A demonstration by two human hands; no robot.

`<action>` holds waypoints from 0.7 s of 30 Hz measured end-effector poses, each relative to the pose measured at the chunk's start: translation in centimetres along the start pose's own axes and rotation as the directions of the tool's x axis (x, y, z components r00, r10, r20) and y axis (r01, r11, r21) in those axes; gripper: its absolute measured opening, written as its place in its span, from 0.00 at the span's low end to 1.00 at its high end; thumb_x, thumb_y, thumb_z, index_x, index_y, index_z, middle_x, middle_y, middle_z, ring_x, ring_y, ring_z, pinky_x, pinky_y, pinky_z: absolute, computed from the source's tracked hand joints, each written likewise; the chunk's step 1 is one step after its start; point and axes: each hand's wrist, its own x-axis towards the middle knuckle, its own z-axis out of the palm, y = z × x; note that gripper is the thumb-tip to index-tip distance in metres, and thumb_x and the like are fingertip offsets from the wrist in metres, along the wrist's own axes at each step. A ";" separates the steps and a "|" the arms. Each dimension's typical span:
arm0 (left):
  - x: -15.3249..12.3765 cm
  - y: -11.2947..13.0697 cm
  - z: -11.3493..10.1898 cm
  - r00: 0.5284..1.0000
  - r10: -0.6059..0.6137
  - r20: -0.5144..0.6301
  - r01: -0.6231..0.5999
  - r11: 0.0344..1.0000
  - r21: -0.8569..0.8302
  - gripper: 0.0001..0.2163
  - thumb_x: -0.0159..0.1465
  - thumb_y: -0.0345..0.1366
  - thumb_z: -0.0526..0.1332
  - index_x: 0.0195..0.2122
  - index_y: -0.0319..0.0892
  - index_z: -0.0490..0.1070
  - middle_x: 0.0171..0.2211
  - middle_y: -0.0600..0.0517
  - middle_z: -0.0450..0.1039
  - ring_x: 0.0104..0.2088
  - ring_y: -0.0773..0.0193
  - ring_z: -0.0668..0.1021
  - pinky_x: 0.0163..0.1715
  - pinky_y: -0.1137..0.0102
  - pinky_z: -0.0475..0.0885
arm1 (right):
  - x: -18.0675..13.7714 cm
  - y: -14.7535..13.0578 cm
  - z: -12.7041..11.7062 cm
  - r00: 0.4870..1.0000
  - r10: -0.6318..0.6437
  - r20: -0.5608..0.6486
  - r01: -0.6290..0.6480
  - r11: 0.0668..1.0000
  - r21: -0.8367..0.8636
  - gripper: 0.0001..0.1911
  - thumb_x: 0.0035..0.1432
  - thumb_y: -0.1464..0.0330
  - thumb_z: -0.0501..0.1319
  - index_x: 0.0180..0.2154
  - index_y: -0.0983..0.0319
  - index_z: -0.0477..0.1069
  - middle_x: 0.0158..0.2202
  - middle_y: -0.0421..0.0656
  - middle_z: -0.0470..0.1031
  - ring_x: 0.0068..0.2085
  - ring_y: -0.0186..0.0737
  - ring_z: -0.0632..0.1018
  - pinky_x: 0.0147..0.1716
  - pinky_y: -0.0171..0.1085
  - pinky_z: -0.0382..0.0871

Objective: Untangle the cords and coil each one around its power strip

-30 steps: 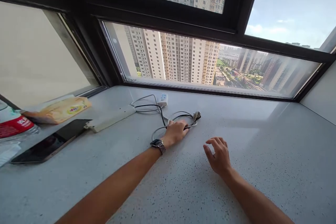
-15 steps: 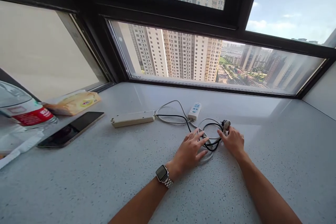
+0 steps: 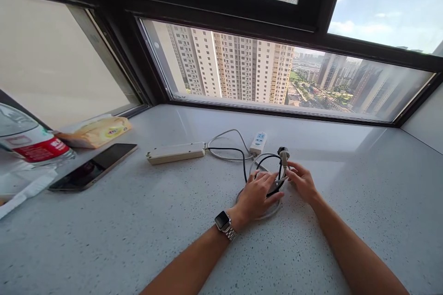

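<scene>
On the speckled grey sill by the window, at the far left edge, lies a clear plastic bottle with a red label; what it holds cannot be told. Just beyond it sits a soft yellow tissue pack, and a dark phone lies flat beside that. Further right a long cream power strip and a small white socket block trail grey and black leads into a loose cable coil. Left hand, a watch on its wrist, lies spread with its fingers flat on the coil. Right hand has its fingers curled, pinching the lead just below the upright plug
</scene>
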 end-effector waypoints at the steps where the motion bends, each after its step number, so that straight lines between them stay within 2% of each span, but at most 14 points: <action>1: 0.0 0.0 0.0 1.000 -0.022 -0.014 0.022 1.000 -0.020 0.25 0.64 0.51 0.53 0.56 0.40 0.63 0.46 0.43 0.74 0.50 0.51 0.72 0.55 0.50 0.56 | -0.2 -0.1 0.2 1.000 0.013 0.027 -0.015 0.998 0.061 0.19 0.49 0.59 0.63 0.42 0.60 0.74 0.37 0.43 0.75 0.29 0.36 0.72 0.30 0.36 0.68; 3: 0.1 0.1 -0.2 0.996 -0.079 -0.047 0.074 0.994 -0.085 0.25 0.64 0.52 0.52 0.56 0.40 0.62 0.44 0.43 0.75 0.47 0.51 0.74 0.54 0.51 0.57 | -0.5 -0.3 0.6 0.999 0.021 0.031 -0.025 0.990 0.138 0.17 0.49 0.60 0.63 0.42 0.58 0.74 0.35 0.42 0.76 0.32 0.37 0.73 0.33 0.38 0.69; 7: 0.6 0.5 -0.7 0.975 -0.213 -0.063 0.186 0.939 -0.291 0.25 0.66 0.51 0.47 0.58 0.41 0.58 0.39 0.46 0.78 0.43 0.55 0.77 0.52 0.54 0.59 | -1.0 -1.0 1.0 0.999 -0.034 -0.010 0.035 0.986 0.162 0.13 0.49 0.61 0.65 0.37 0.58 0.75 0.33 0.43 0.75 0.35 0.40 0.74 0.36 0.39 0.69; 10: 0.9 1.0 -0.6 0.955 -0.293 -0.050 0.250 0.884 -0.394 0.21 0.66 0.49 0.48 0.50 0.41 0.67 0.31 0.50 0.79 0.36 0.58 0.78 0.49 0.58 0.61 | -1.4 -1.7 1.6 0.991 -0.131 -0.018 0.133 0.982 0.137 0.08 0.51 0.62 0.64 0.33 0.59 0.73 0.33 0.42 0.74 0.34 0.38 0.73 0.34 0.38 0.68; 13: 1.0 1.3 -0.3 0.951 -0.302 -0.072 0.229 0.839 -0.493 0.15 0.63 0.47 0.53 0.38 0.42 0.73 0.29 0.51 0.78 0.33 0.61 0.77 0.44 0.64 0.65 | -1.9 -2.4 2.1 0.982 -0.185 -0.033 0.187 0.981 0.060 0.07 0.51 0.64 0.63 0.29 0.60 0.69 0.26 0.39 0.70 0.28 0.35 0.71 0.29 0.35 0.67; 17: 0.8 1.3 -0.2 0.951 -0.293 -0.100 0.173 0.771 -0.613 0.12 0.61 0.43 0.55 0.33 0.41 0.73 0.31 0.50 0.76 0.33 0.63 0.76 0.36 0.70 0.68 | -2.1 -2.7 2.6 0.982 -0.187 -0.038 0.188 0.982 0.019 0.07 0.50 0.65 0.62 0.29 0.60 0.66 0.24 0.37 0.67 0.26 0.34 0.69 0.27 0.34 0.65; 21: 0.6 1.1 -0.4 0.928 -0.333 -0.168 0.163 0.767 -0.620 0.12 0.62 0.40 0.51 0.30 0.41 0.70 0.28 0.50 0.74 0.32 0.63 0.75 0.34 0.70 0.68 | -2.0 -2.1 3.1 0.988 -0.059 -0.140 0.071 0.994 0.079 0.07 0.49 0.67 0.60 0.33 0.60 0.66 0.25 0.36 0.66 0.25 0.33 0.70 0.27 0.34 0.64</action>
